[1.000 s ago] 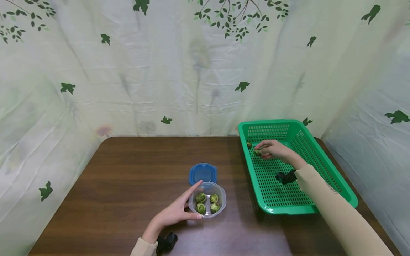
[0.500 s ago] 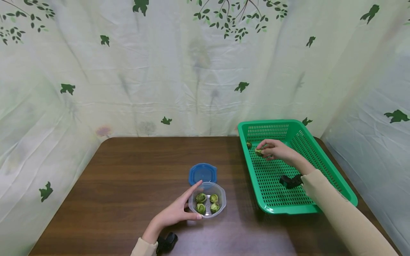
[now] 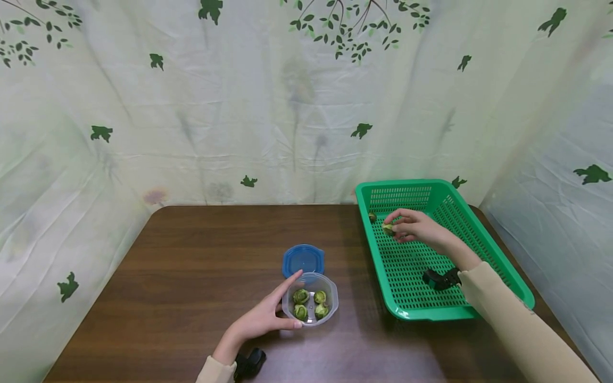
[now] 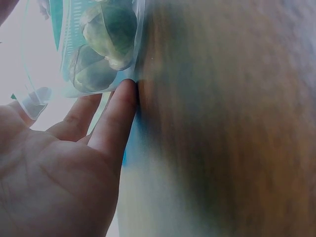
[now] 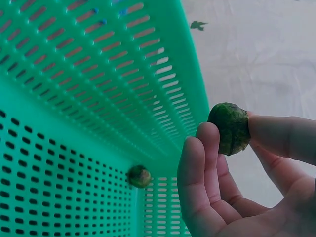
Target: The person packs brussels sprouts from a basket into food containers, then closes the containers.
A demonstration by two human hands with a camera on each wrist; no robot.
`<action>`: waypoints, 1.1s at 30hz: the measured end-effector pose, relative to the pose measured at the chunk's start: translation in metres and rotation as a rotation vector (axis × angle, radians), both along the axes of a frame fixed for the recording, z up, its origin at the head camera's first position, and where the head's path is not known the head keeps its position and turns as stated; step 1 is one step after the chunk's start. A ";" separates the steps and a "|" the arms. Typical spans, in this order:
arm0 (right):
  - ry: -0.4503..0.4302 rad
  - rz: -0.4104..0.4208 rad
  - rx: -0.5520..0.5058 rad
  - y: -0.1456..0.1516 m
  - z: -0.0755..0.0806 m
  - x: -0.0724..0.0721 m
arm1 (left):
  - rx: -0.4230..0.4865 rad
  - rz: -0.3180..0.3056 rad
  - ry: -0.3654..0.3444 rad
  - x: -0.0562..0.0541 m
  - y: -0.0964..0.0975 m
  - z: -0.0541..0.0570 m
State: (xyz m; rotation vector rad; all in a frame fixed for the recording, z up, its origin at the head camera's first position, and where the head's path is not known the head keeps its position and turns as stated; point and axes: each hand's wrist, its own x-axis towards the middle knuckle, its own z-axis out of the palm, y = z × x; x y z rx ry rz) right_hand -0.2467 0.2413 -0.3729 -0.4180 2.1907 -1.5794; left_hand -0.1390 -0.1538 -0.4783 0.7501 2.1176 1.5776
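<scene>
My right hand [image 3: 415,229] pinches a Brussels sprout [image 5: 229,129] between thumb and fingertips, over the green basket [image 3: 383,276]. A second sprout [image 5: 139,176] lies in the basket's far left corner. On the table my left hand [image 3: 268,315] holds a clear plastic container [image 3: 334,304] from its left side, the thumb along the near rim and the index finger at the far rim. Several sprouts [image 3: 321,310] sit inside the container. From the left wrist view, two sprouts [image 4: 109,34] show through its wall, with fingers [image 4: 116,116] against the outside.
A blue lid [image 3: 304,259] lies just behind the container. The basket stands at the right of the brown table [image 3: 215,255], its slotted walls higher than the sprout on its floor. A leaf-printed curtain [image 3: 268,117] hangs behind the table and along both sides.
My right hand has shifted slightly to the right with the sprout, its wrist and forearm swinging right. My left hand and the container have stayed in place.
</scene>
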 end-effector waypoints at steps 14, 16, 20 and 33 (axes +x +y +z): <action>-0.002 0.052 -0.074 -0.013 0.007 0.018 | -0.021 0.009 0.004 0.000 -0.001 -0.002; 0.002 0.059 -0.077 -0.017 0.008 0.021 | -0.022 0.009 0.007 0.000 -0.001 -0.002; 0.023 0.083 -0.080 -0.025 0.010 0.026 | -0.025 0.010 0.010 0.000 -0.001 -0.002; 0.039 0.171 -0.084 -0.055 0.010 0.042 | -0.021 0.007 0.013 0.000 0.000 -0.001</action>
